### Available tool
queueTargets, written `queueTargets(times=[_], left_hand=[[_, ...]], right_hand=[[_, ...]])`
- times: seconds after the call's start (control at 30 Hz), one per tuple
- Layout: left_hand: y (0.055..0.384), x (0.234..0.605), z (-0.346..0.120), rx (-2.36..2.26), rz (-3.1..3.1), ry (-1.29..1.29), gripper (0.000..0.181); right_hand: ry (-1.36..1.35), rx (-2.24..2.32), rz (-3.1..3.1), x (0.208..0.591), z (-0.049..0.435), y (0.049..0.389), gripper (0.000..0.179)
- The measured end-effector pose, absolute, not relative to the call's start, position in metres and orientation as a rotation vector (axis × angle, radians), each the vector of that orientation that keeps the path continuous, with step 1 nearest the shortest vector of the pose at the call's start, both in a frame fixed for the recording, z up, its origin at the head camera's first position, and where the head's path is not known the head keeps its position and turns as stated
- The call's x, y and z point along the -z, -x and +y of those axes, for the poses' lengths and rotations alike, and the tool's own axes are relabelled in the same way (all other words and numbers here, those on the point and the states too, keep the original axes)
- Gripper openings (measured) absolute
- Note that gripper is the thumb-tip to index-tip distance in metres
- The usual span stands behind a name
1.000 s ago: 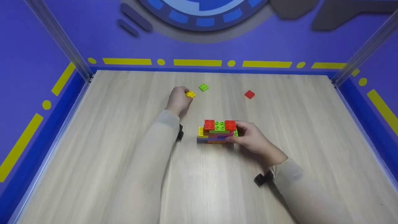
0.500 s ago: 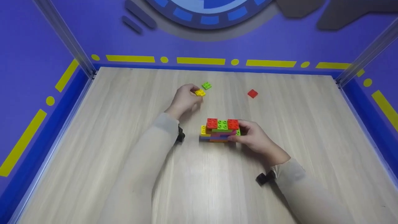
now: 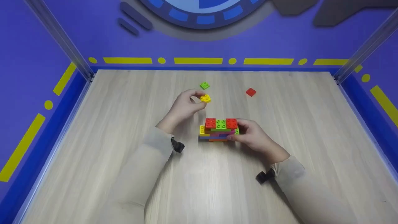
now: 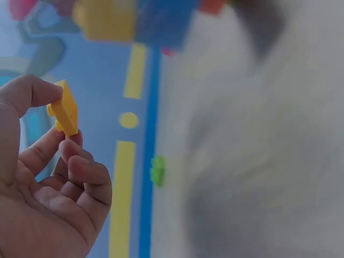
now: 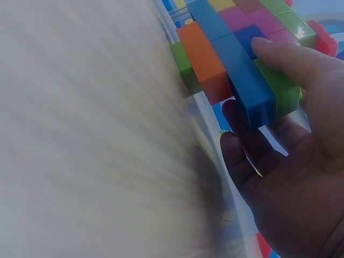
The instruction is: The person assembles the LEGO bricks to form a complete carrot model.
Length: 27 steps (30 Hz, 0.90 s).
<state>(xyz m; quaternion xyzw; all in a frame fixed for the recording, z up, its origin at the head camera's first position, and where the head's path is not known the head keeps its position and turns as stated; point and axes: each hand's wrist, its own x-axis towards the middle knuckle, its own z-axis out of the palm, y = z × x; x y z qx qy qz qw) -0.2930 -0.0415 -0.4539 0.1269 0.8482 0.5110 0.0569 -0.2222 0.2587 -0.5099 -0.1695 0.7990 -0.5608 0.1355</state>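
My left hand [image 3: 186,104] pinches a yellow toy brick [image 4: 66,109] between thumb and index finger, studs showing on one face. The brick is held behind and slightly left of a stacked block structure [image 3: 219,130], apart from it. My right hand [image 3: 256,137] grips the right end of that structure, thumb on its near side, the other fingers mostly hidden behind. Its top row has a green brick [image 3: 221,124] between two red ones. Lower layers show orange, blue, pink, yellow and green bricks, seen close up in the right wrist view, where an orange brick [image 5: 207,64] is near the bottom.
A loose green brick [image 3: 204,85] lies on the wooden table [image 3: 140,93] just beyond my left hand. Farther right is a red brick [image 3: 251,92]. Blue-purple panels with yellow markings enclose the table at the back and on both sides.
My left hand has moved right and toward me with the yellow brick, which now tilts. The right hand keeps its grip on the structure, both about where they were.
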Motion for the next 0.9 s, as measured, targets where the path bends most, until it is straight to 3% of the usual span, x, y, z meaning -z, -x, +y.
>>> queueTargets(times=[0.43, 0.9], left_hand=[[0.242, 0.425, -0.035, -1.495, 2.726, -0.763, 0.037], [0.228, 0.422, -0.026, -1.233, 2.656, -0.964, 0.037]], right_hand=[[0.483, 1.629, 2.321, 0.509, 0.261, 0.222, 0.055], [0.536, 1.651, 2.312, 0.509, 0.258, 0.222, 0.051]])
